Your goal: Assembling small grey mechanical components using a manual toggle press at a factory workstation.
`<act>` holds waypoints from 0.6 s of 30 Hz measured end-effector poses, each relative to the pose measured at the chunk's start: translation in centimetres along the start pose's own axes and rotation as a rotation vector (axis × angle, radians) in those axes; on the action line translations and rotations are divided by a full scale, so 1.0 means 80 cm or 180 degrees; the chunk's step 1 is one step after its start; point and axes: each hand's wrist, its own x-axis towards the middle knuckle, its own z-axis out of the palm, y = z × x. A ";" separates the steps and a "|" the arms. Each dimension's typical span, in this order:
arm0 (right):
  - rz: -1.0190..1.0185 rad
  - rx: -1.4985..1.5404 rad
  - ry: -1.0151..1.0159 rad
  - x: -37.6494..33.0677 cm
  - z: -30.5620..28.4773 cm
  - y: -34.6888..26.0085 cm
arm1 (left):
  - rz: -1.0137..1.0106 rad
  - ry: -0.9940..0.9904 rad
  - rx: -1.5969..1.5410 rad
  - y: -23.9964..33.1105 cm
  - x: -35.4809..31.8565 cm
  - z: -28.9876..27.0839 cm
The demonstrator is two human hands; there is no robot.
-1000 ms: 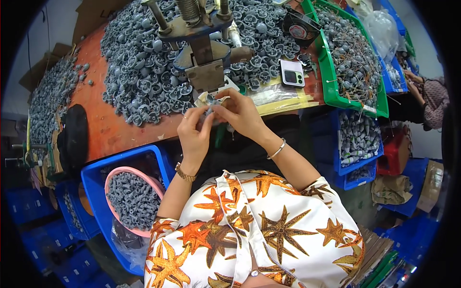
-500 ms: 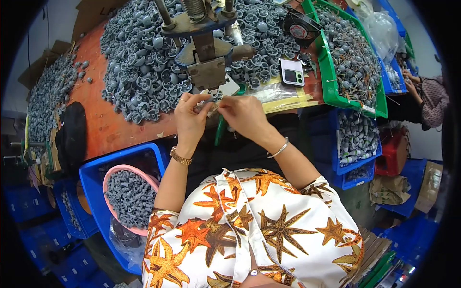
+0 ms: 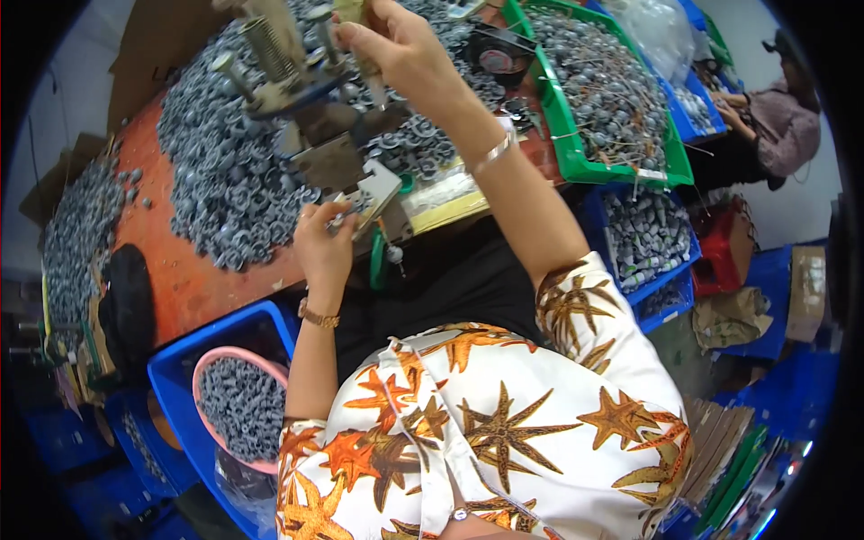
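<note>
My right hand (image 3: 396, 45) is raised high at the top of the picture, closed around the pale handle (image 3: 349, 11) of a small metal hand press (image 3: 306, 99) on the orange bench. My left hand (image 3: 324, 243) is lower, at the press's base plate (image 3: 378, 184), with its fingertips pinched on a small grey part there. A big heap of grey ring-shaped parts (image 3: 216, 180) lies around the press, just left of my left hand.
A green tray (image 3: 556, 108) of wired grey parts stands right of the press. Blue bins (image 3: 648, 234) of parts sit below it. At my lower left is a blue crate (image 3: 171, 378) holding a pink bowl (image 3: 205, 378) of parts. Another person (image 3: 783, 117) sits far right.
My right hand left the spot beside my left hand and rose to grip the press handle. The left hand stayed at the base plate. The view tilted and moved closer.
</note>
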 end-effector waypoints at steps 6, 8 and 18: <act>-0.0721 0.0057 0.0319 -0.169 -0.017 -0.036 | -0.0034 -0.0083 -0.0261 0.005 -0.001 0.005; -0.0721 0.0018 0.0188 -0.183 -0.029 -0.038 | -0.0046 -0.0191 -0.0257 0.002 -0.001 0.003; 0.0538 -0.1007 0.1331 -0.040 -0.223 0.057 | 0.0064 -0.1628 -0.0516 0.047 -0.039 -0.043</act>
